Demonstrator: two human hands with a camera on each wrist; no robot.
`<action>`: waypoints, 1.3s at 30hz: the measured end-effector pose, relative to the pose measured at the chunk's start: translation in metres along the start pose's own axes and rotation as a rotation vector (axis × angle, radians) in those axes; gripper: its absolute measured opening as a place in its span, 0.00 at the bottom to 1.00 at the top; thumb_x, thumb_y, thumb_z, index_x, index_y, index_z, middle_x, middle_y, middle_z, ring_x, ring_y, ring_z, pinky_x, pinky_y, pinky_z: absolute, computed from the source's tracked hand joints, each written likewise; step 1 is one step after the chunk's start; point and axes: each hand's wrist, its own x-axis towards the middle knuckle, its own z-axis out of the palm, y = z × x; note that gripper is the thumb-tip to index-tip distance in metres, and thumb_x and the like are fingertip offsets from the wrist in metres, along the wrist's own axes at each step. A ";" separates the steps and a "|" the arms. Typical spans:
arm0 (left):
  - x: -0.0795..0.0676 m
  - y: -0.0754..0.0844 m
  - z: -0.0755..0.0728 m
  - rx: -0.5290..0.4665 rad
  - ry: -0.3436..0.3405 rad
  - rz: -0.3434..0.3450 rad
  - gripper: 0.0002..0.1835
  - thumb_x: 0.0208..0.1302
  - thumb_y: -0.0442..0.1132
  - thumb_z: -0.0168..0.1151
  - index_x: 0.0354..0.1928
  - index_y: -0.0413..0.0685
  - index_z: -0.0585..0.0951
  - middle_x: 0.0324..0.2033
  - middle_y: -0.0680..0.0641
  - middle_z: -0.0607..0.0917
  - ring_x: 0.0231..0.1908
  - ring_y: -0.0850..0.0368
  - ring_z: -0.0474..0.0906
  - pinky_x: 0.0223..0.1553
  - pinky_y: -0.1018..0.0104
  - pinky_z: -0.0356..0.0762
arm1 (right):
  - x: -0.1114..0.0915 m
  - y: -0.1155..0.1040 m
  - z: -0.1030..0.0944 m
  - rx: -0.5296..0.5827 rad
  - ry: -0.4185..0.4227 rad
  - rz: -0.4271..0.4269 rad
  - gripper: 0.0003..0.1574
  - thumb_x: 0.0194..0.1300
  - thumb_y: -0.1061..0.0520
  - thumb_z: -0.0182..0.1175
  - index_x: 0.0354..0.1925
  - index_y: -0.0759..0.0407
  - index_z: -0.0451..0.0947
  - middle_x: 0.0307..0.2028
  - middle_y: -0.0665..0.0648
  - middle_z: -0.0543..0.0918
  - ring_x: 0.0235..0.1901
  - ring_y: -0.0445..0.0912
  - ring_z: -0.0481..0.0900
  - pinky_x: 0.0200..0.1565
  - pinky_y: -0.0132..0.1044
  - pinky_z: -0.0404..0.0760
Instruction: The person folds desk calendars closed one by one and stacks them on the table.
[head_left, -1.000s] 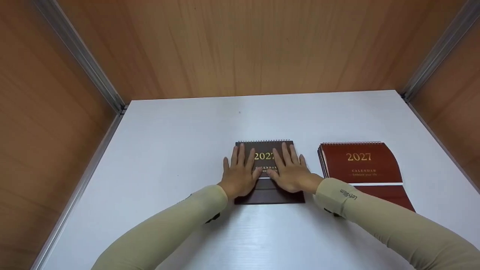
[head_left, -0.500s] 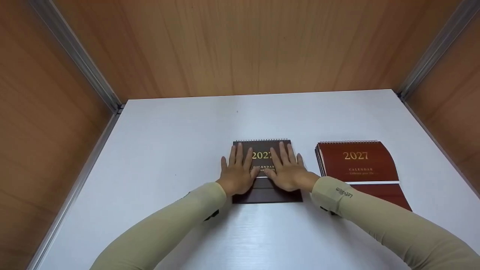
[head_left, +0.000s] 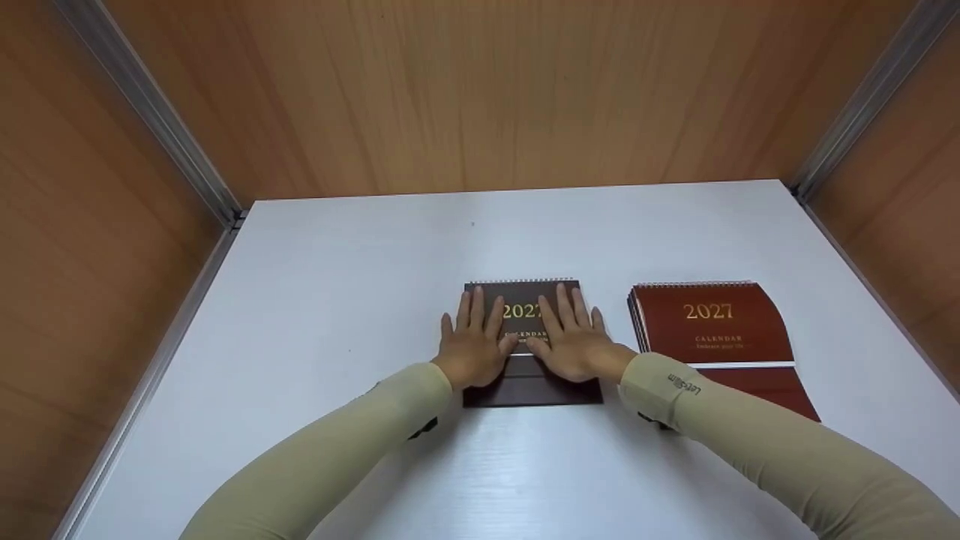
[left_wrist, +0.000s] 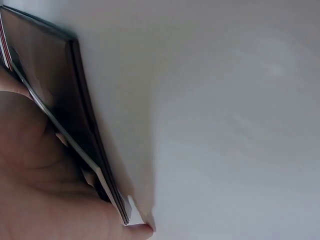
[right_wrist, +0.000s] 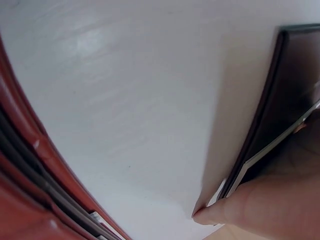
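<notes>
A dark brown 2027 desk calendar with a spiral binding along its far edge lies on the white table. My left hand rests flat on its left half, fingers straight and spread. On the right half lies my right hand, also palm down with straight fingers. The two thumbs point toward each other, with the gold "2027" showing between the hands. In the left wrist view the calendar's side edge runs past the palm, and the little finger reaches over the side. The right wrist view shows the opposite edge likewise.
To the right lies a red 2027 spiral calendar, its cover bulging slightly; the right sleeve hides its lower left part. White table surrounds both calendars. A wooden panel stands behind, with more panels at both sides.
Both hands stay flat on the dark calendar. The whole scene has shifted slightly left in the head view, as the camera moved a little.
</notes>
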 end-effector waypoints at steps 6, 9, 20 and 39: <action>0.000 0.001 -0.005 0.014 -0.005 0.016 0.40 0.85 0.62 0.27 0.87 0.50 0.38 0.84 0.35 0.32 0.83 0.37 0.26 0.80 0.32 0.42 | -0.001 0.000 -0.003 -0.008 -0.013 0.008 0.53 0.83 0.28 0.30 0.85 0.53 0.22 0.80 0.63 0.14 0.79 0.62 0.11 0.78 0.69 0.28; -0.004 0.001 -0.014 0.031 -0.045 0.020 0.39 0.86 0.62 0.29 0.87 0.50 0.38 0.84 0.35 0.34 0.83 0.37 0.28 0.81 0.33 0.41 | -0.003 -0.002 -0.009 -0.014 -0.047 0.007 0.53 0.83 0.28 0.31 0.85 0.53 0.22 0.81 0.64 0.15 0.79 0.62 0.12 0.79 0.68 0.29; -0.013 -0.017 -0.045 -0.071 0.068 0.055 0.34 0.86 0.56 0.44 0.83 0.48 0.62 0.81 0.36 0.59 0.80 0.36 0.55 0.78 0.37 0.57 | -0.019 0.002 -0.049 0.082 0.051 -0.106 0.47 0.80 0.46 0.55 0.85 0.59 0.50 0.84 0.70 0.44 0.82 0.70 0.42 0.76 0.70 0.55; -0.021 -0.052 -0.067 -0.722 0.017 -0.057 0.38 0.82 0.51 0.52 0.83 0.39 0.57 0.75 0.32 0.70 0.76 0.36 0.65 0.77 0.43 0.63 | -0.034 0.043 -0.088 0.825 -0.133 0.102 0.55 0.80 0.48 0.52 0.85 0.66 0.33 0.79 0.75 0.56 0.76 0.68 0.63 0.77 0.57 0.65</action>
